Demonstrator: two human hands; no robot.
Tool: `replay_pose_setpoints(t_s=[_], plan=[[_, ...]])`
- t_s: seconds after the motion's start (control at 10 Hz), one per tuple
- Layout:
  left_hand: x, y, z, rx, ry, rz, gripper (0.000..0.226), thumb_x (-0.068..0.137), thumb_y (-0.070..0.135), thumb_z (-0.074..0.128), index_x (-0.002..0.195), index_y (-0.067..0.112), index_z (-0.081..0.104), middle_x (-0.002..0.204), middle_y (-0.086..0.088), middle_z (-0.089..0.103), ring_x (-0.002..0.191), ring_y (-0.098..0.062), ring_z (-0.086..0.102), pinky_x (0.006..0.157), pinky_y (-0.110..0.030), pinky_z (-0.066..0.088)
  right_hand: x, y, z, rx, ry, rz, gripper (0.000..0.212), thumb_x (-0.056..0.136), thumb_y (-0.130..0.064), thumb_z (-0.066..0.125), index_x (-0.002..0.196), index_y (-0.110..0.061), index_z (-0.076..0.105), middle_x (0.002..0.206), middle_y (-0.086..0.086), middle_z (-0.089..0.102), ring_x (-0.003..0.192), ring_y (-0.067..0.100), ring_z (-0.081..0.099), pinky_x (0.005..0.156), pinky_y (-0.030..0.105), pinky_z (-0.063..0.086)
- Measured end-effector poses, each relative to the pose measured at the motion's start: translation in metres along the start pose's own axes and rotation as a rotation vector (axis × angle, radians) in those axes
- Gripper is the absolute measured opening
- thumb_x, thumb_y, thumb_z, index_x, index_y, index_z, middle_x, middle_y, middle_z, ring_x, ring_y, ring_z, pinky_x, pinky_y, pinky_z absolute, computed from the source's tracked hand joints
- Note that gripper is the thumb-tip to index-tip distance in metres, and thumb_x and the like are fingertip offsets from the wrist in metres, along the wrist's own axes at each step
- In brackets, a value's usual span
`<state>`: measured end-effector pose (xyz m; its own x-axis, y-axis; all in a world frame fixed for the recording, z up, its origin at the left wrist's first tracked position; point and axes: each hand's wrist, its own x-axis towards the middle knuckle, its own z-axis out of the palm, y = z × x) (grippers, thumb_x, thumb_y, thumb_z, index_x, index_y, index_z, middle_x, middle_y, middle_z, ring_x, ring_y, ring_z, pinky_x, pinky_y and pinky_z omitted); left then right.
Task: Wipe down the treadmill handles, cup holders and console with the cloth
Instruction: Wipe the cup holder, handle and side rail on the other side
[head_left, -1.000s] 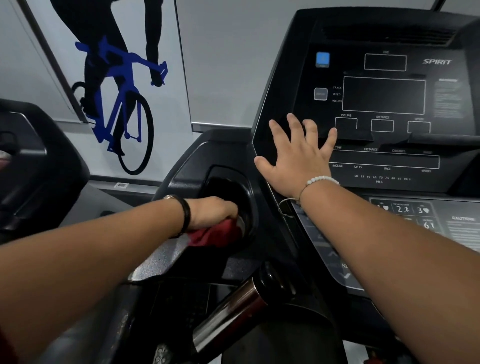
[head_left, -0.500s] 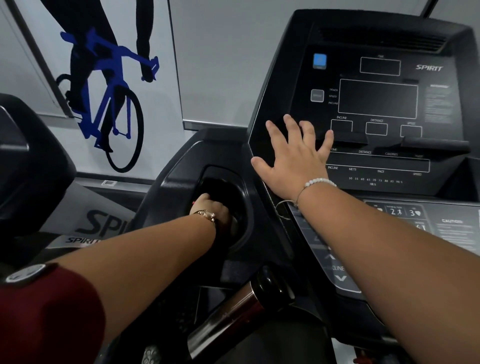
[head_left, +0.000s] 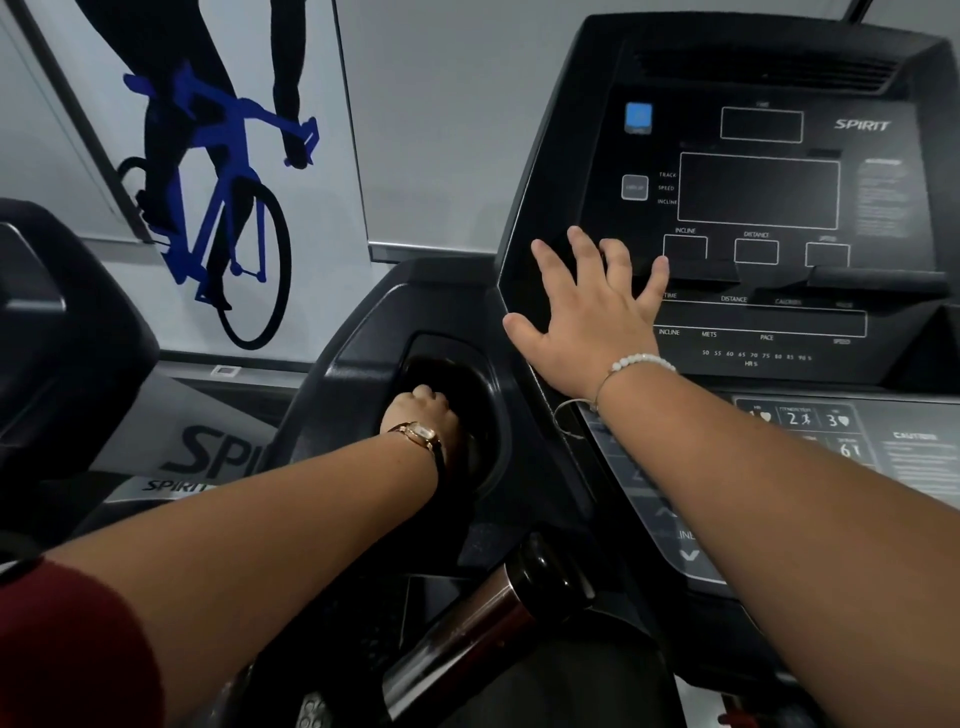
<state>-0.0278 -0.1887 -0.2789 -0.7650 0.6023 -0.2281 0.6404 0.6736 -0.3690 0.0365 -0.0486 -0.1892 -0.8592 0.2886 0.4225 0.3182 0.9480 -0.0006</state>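
Observation:
My left hand (head_left: 418, 413) reaches down into the black left cup holder (head_left: 494, 400), fingers curled, a gold watch on its wrist. The red cloth is hidden under that hand inside the cup. My right hand (head_left: 592, 322) lies flat with spread fingers on the left edge of the black console (head_left: 758, 192), a white bead bracelet at its wrist. A chrome and black handle (head_left: 467, 639) runs diagonally below the cup holder.
A grey keypad panel (head_left: 810, 431) sits below the display, under my right forearm. Another black machine (head_left: 57, 338) stands close at the left. A cyclist poster (head_left: 223, 182) covers the wall behind.
My left hand, gripping the red cloth, went from the cup holder's near rim deeper into the cup, so the cloth is out of sight. The right hand stayed flat on the console.

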Motion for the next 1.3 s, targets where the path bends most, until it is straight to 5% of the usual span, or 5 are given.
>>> replay_pose_setpoints(t_s=[0.4,0.5,0.6,0.7,1.3], plan=[[-0.001,0.012,-0.015,-0.935,-0.2,-0.202,0.034,0.1,0.018,0.037,0.131,0.007,0.048,0.135,-0.014,0.05,0.124,-0.029,0.047,0.1,-0.032,0.039,0.001,0.0,0.0,-0.008,0.001,0.0,0.073,0.084,-0.064,0.034,0.148,-0.033,0.016,0.157,0.002,0.011,0.143,0.029,0.006,0.109,0.064,-0.006],[-0.015,0.009,-0.021,-0.681,-0.351,0.078,0.035,0.1,0.014,0.037,0.13,0.004,0.05,0.13,-0.011,0.053,0.118,-0.024,0.051,0.083,-0.018,0.041,0.001,0.0,0.0,-0.007,0.005,-0.003,0.073,0.084,-0.063,0.035,0.148,-0.033,0.017,0.157,0.002,0.012,0.142,0.029,0.007,0.109,0.064,-0.006],[-0.017,0.0,-0.015,0.63,-0.123,0.614,0.03,0.097,0.014,0.039,0.119,0.005,0.058,0.102,-0.011,0.06,0.091,-0.026,0.058,0.08,-0.035,0.043,0.001,0.0,0.0,-0.003,0.009,0.001,0.074,0.083,-0.064,0.035,0.148,-0.032,0.017,0.156,0.002,0.012,0.142,0.03,0.007,0.109,0.064,-0.005],[-0.022,-0.003,-0.026,-0.211,-0.382,0.219,0.04,0.094,0.021,0.052,0.134,0.014,0.048,0.133,-0.004,0.052,0.121,-0.024,0.051,0.084,-0.027,0.044,0.001,0.0,0.0,-0.009,0.005,-0.001,0.073,0.084,-0.064,0.035,0.148,-0.032,0.017,0.157,0.002,0.012,0.142,0.03,0.007,0.109,0.064,-0.005],[0.009,0.025,-0.026,0.13,-0.297,0.014,0.044,0.099,0.027,0.038,0.142,0.02,0.037,0.145,0.004,0.039,0.134,-0.02,0.037,0.101,-0.032,0.035,0.0,0.002,-0.001,0.012,-0.006,-0.012,0.072,0.085,-0.064,0.034,0.148,-0.033,0.016,0.157,0.001,0.01,0.143,0.028,0.005,0.11,0.063,-0.006]])
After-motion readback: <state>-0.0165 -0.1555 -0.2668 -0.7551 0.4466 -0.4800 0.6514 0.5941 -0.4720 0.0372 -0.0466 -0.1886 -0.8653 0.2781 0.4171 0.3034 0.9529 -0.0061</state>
